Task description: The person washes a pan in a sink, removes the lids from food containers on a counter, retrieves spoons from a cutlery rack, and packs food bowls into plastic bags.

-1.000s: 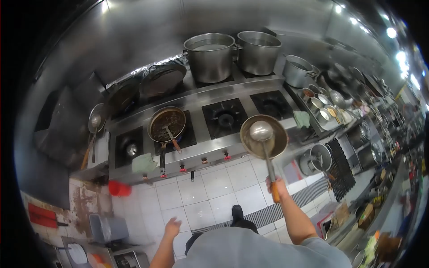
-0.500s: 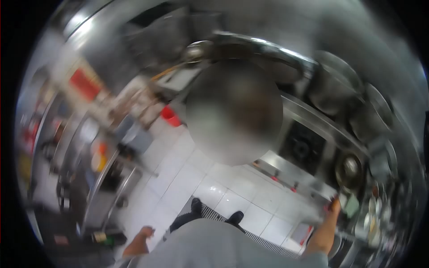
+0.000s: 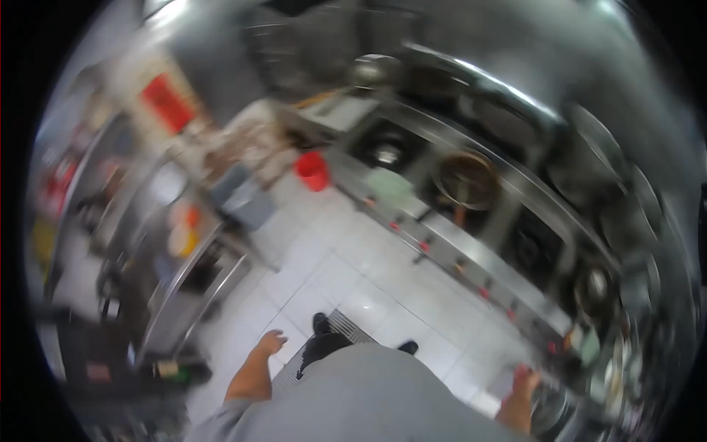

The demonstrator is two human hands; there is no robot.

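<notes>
My left hand hangs over the white tiled floor, beside my dark shoe. Its fingers are loosely apart, with nothing seen in them. Low on the right, my right hand is smeared by motion, so its fingers and any hold cannot be made out. It is near the right end of the stove front, apart from the green cloth. On the stove sits a brown-looking pan with a handle pointing toward me. Left of it a pale green cloth lies over the stove's front edge.
A red bucket-like container stands at the stove's left end. Left of it are a grey bin and a metal worktable with orange and yellow items. Large pots line the back right. A floor grate runs under my feet.
My view has shifted, and the blurred round patch over the stove is gone. My right hand has drawn back from the stove's right end. My left hand has come forward.
</notes>
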